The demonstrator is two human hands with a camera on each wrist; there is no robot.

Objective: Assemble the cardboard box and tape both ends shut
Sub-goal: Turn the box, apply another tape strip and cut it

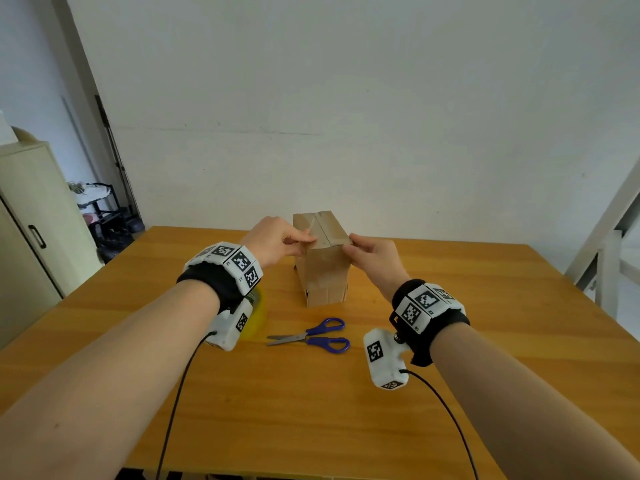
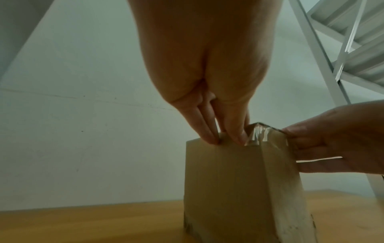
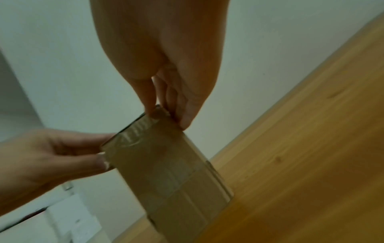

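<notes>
- yellow tape roll (image 1: 258, 315), left of the cardboard box (image 1: 323, 271), mostly hidden behind the wrist camera
- left hand (image 1: 277, 239) pinches the box's top left edge; clear tape there, perhaps half pressed
- box upright mid-table (image 1: 485, 341); right hand (image 1: 372, 254) pinches the top right edge; scissors (image 1: 311, 336) nearer than the box

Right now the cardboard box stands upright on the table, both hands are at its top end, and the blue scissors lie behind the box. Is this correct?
Not quite: the head view shows the blue scissors lying in front of the cardboard box, nearer the person. The rest holds.
</notes>
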